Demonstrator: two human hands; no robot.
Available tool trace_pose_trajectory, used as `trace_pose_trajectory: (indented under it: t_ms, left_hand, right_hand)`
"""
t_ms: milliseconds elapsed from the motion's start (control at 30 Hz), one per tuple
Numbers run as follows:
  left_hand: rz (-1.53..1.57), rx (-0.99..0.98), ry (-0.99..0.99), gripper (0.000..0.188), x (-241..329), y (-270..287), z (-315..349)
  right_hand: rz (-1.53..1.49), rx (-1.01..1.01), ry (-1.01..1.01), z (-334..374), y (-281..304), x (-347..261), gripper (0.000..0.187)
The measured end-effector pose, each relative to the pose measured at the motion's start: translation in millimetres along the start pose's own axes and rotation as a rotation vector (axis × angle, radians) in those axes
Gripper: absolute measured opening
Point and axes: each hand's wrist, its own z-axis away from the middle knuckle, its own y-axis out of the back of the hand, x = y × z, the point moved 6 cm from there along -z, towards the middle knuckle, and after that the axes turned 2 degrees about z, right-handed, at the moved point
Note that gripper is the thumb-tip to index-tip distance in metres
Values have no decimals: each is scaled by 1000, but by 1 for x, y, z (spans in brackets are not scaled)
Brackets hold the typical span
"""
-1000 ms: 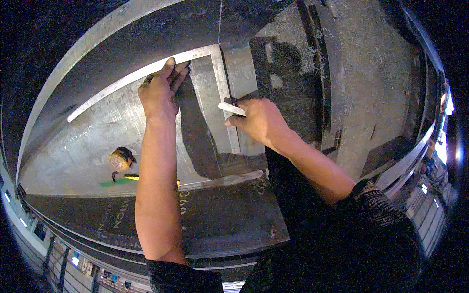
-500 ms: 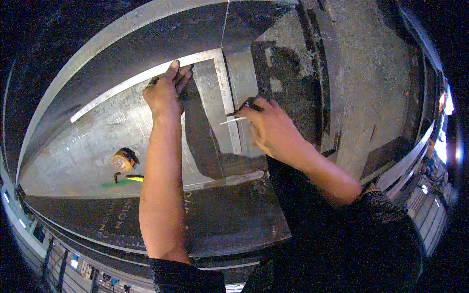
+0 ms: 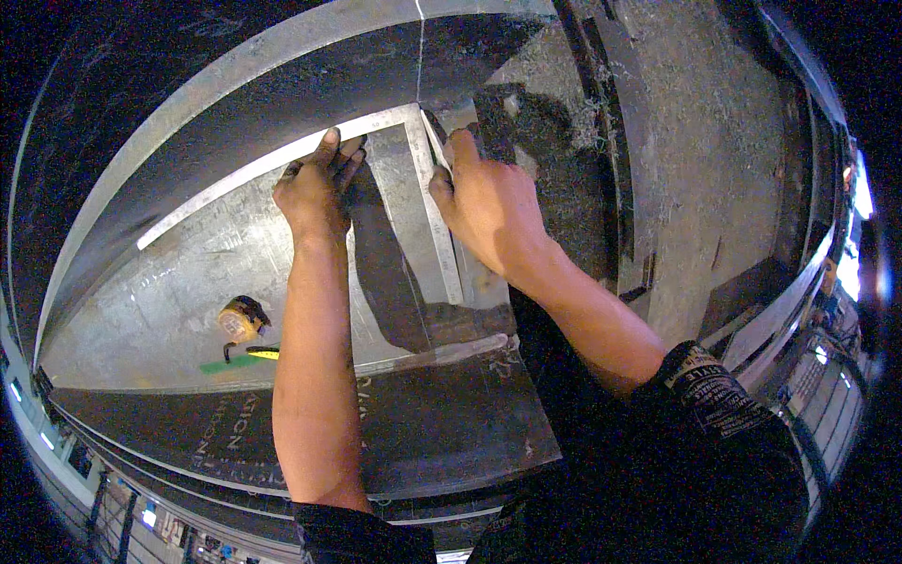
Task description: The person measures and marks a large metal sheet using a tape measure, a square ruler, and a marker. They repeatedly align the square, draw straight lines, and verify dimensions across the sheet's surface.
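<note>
A steel framing square [image 3: 383, 121] lies on a grey metal plate [image 3: 202, 310], its long leg curving left in the fisheye view and its short leg toward me. My left hand [image 3: 315, 195] grips the long leg, thumb on top and fingers at its inner edge. Beside the short leg, close to the corner, my right hand [image 3: 490, 209] is closed around a thin pale marking stick [image 3: 437, 147]. The stick lies along the leg's outer edge; its far tip is hard to make out near the corner.
A yellow and black tape measure [image 3: 241, 318] rests left of my left forearm, with a short yellow strip [image 3: 266, 353] near it. A raised steel rim [image 3: 202, 89] curves around the far left. Dark steel with faint lettering [image 3: 230, 428] lies nearer me.
My right hand has moved away from me along the short leg, up toward the corner. The pale stick has turned from crosswise to lengthwise. My left hand still holds the square.
</note>
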Motion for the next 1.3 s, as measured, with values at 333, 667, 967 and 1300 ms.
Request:
trace_pose_trajectory:
  t_ms: [333,667,967,1300]
  left_hand:
    - [22,8,66,32,-6,4,-3]
    - [-14,-7,42,30,-3,1,-1]
    - [30,2,24,25,-1,-1,2]
    - [21,-35,25,29,-2,1,-1]
  right_hand:
    - [-56,33,33,-7,-1,-3,31]
    - [-38,-1,31,-10,-2,-4,32]
    - [-14,12,38,1,-6,-4,29]
    - [-24,39,75,2,10,-10,31]
